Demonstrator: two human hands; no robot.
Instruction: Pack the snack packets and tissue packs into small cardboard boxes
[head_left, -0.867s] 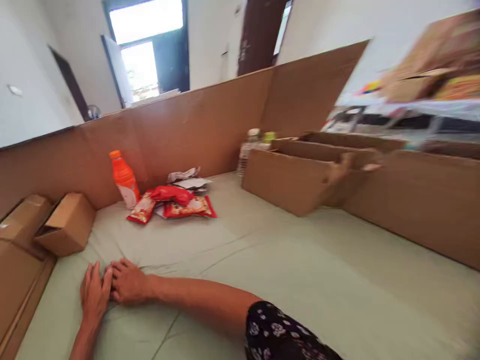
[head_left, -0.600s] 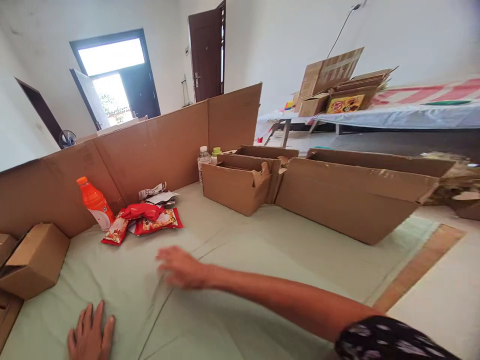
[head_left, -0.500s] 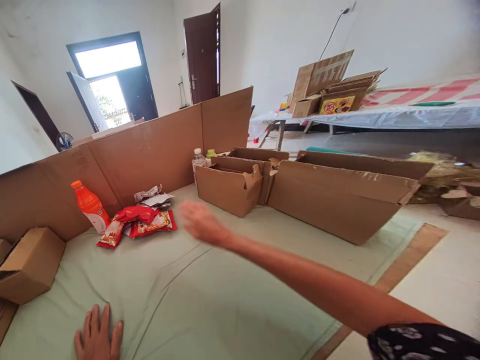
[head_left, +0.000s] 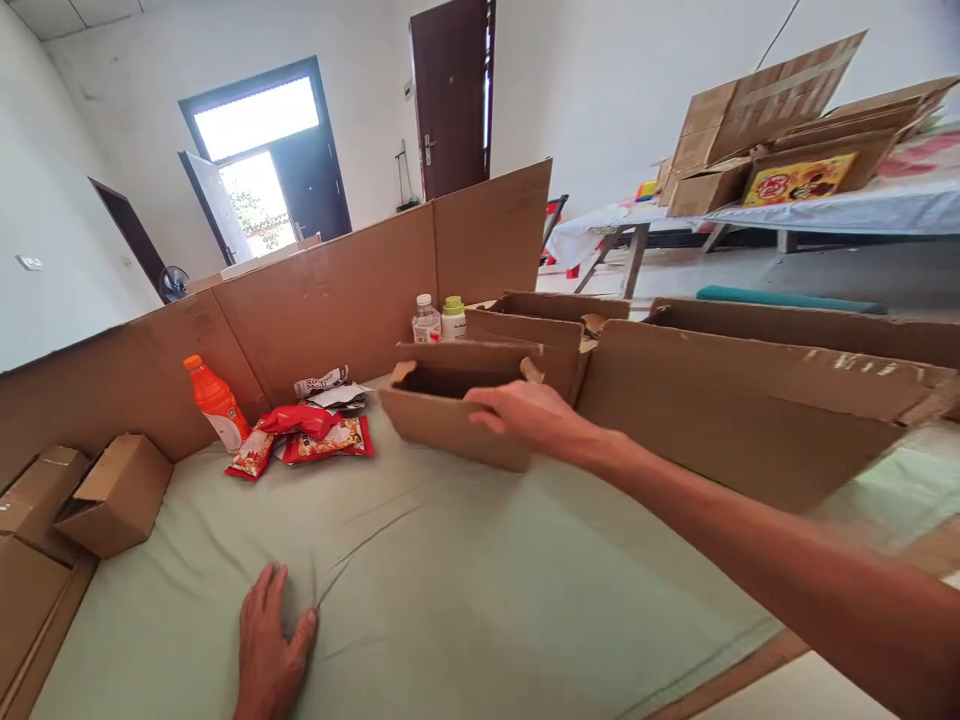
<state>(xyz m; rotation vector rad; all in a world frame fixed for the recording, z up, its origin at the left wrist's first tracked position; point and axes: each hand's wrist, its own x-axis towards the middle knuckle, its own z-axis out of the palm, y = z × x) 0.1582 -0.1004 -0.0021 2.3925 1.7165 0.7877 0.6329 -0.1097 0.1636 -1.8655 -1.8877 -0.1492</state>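
While left hand lies flat, right hand grips box.

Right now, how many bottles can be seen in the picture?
3. An orange bottle stands by the cardboard wall at left; a clear bottle and a green-capped bottle stand side by side behind the open cardboard box. Others may hide behind boxes.

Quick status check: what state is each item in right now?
cardboard box: open-topped.
right hand: on that box's near rim, grip unclear.
left hand: open, flat on the green sheet.
orange bottle: upright, capped.
snack packets: lying in a loose pile.
small box: end flap open.
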